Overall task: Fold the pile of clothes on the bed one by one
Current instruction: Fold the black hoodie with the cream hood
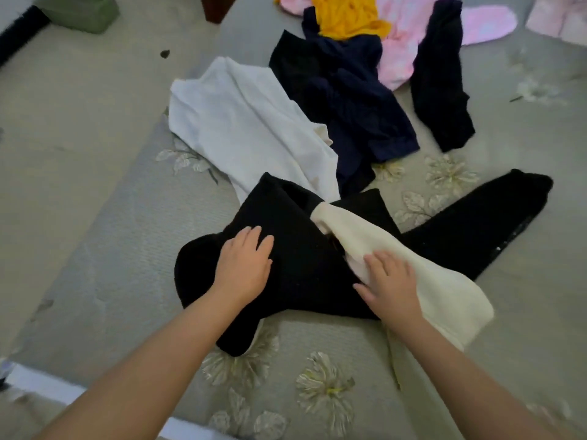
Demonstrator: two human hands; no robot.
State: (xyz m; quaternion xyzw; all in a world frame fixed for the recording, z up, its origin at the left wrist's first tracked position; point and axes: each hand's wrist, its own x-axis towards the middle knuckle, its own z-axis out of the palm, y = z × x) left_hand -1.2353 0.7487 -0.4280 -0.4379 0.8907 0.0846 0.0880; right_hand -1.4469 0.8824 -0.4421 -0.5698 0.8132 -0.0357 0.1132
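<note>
A black garment (pixel 305 265) with a cream panel (pixel 444 281) lies spread on the bed in front of me, one black sleeve (pixel 495 217) stretched out to the right. My left hand (pixel 244 265) rests flat on the black cloth, fingers straight. Beside it, my right hand (pixel 390 281) lies flat where the cream panel meets the black. Behind them sits the pile: a white garment (pixel 241 128), a navy one (pixel 359 106), a black one (pixel 441 81), a yellow one (pixel 346 17) and a pink one (pixel 409 36).
The bed has a grey-green cover with pale flowers (pixel 327 389). Its left edge runs diagonally, with a beige floor (pixel 63 138) beyond. A green box (pixel 82 11) and a dark furniture leg (pixel 216 7) stand at the top left. More pink cloth (pixel 559 17) lies top right.
</note>
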